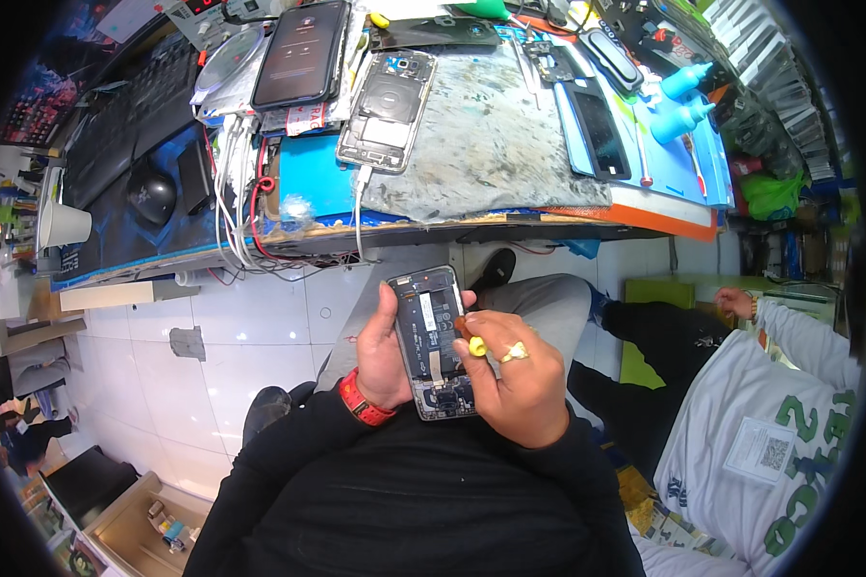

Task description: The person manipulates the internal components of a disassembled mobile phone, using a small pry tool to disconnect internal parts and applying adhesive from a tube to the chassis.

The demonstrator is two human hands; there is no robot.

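Note:
My left hand [383, 358], with a red band at its wrist, grips an opened smartphone [416, 332] along its left edge. The back cover is off, so the dark battery [437, 332] and the circuit parts at the lower end show. Over the phone's right side, my right hand [522, 375] pinches a small tool with a round yellow end [477, 346]. Something orange-brown [461, 325] shows by the fingertips; I cannot tell whether it belongs to the tool. The tool's working end is hidden.
Ahead stands a workbench with a stained grey mat [491, 135]. An opened phone on a white cable [387, 111], a black phone [301, 53], another dark phone [597, 130] and blue bottles [678, 120] lie there. A person in a white top [760, 433] sits at right.

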